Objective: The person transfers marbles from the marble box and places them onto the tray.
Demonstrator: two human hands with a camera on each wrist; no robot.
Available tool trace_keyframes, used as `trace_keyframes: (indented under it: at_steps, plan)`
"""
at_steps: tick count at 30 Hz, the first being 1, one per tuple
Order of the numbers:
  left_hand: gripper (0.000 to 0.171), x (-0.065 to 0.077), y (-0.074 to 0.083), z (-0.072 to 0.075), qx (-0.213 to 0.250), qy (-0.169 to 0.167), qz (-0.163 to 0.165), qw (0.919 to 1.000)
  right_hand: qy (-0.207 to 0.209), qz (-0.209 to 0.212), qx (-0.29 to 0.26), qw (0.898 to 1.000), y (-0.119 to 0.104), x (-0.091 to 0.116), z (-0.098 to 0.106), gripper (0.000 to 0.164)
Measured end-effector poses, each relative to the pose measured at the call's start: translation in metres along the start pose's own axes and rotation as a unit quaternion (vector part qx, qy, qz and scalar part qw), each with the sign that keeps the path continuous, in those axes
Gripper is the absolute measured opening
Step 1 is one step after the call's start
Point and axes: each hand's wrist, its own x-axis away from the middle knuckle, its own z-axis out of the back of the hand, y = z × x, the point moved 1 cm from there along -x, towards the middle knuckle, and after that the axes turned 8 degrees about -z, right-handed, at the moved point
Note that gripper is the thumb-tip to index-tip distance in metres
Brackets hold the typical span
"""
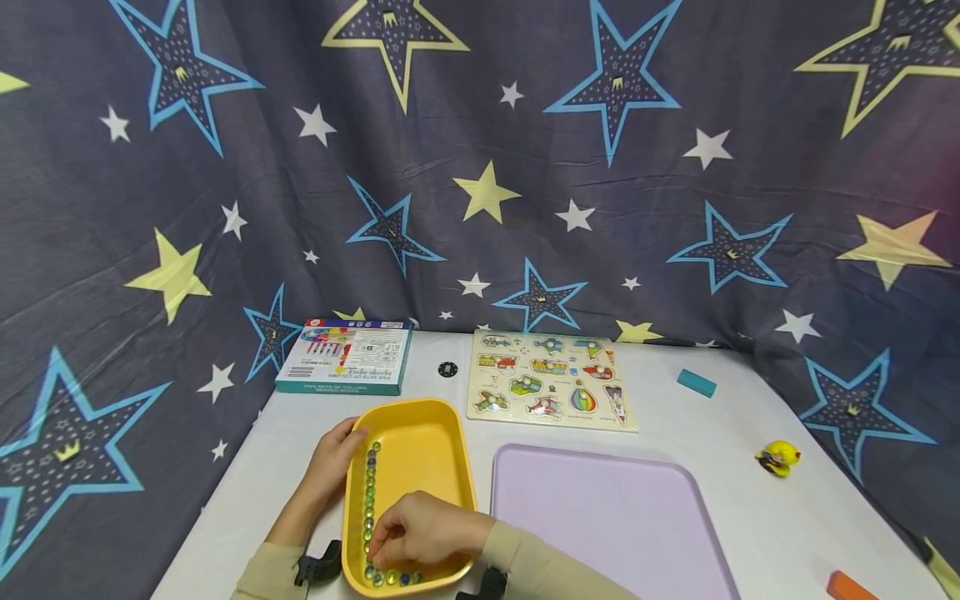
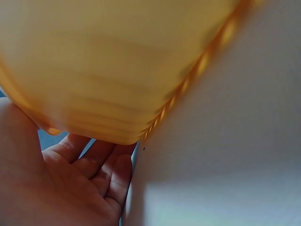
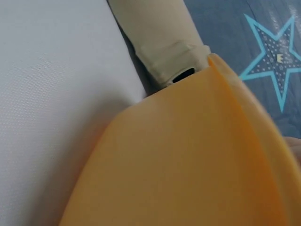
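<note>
Small round greenish glassy marbles (image 1: 371, 492) line the left and near walls inside a rectangular yellow plastic tray (image 1: 422, 446), beside a flat lilac tray (image 1: 600, 508). Arranging them seems in hand; the next move likely calls for light fingertip control. The left hand (image 1: 333, 460) grips the yellow rim; the right hand (image 1: 431, 529) curls over the marbles, any pinch hidden.

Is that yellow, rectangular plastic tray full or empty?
Neither: round, multicoloured, glassy marbles line two sides of the tray, leaving much bare space.
</note>
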Motion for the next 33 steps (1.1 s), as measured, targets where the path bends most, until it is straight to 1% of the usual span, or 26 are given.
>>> trace_keyframes:
  at_steps: [4,7,10,12,15,18,22,24,26,29,33]
  plan:
    - [0.038,0.000,-0.001,0.000,-0.002,0.003,0.007,1.0000,0.039,0.021,-0.020,0.999,-0.001,0.002,0.006,0.012]
    - [0.038,0.000,-0.001,0.000,-0.002,0.003,0.007,1.0000,0.063,0.037,-0.075,0.995,-0.001,0.006,0.014,0.010]
    - [0.038,-0.001,-0.001,-0.001,-0.002,0.003,0.004,1.0000,0.092,0.051,-0.125,0.987,0.000,0.014,0.022,0.008]
    - [0.038,-0.001,-0.001,-0.001,-0.004,0.005,0.003,1.0000,0.114,0.059,-0.146,0.981,0.001,0.020,0.029,0.010]
    - [0.037,-0.001,-0.002,-0.001,-0.002,0.005,0.009,0.9999,0.152,0.073,-0.167,0.971,0.007,0.032,0.039,0.014]
    - [0.037,-0.001,-0.003,-0.001,0.005,0.004,0.017,0.9998,0.189,0.087,-0.179,0.962,0.018,0.044,0.049,0.014]
    - [0.037,-0.001,-0.003,-0.002,0.012,0.003,0.020,0.9997,0.205,0.073,-0.212,0.953,0.033,0.064,0.063,0.016]
    - [0.037,-0.001,-0.002,-0.002,0.014,0.003,0.021,0.9997,0.212,0.055,-0.225,0.949,0.039,0.075,0.070,0.019]
    - [0.036,-0.001,-0.001,-0.002,0.014,0.003,0.020,0.9997,0.228,0.043,-0.230,0.945,0.045,0.084,0.077,0.019]
    - [0.036,-0.001,-0.001,-0.001,0.015,0.003,0.020,0.9997,0.259,0.010,-0.227,0.939,0.057,0.095,0.085,0.020]
    - [0.035,-0.001,-0.002,-0.001,0.017,0.005,0.024,0.9996,0.288,-0.040,-0.228,0.929,0.078,0.104,0.091,0.022]
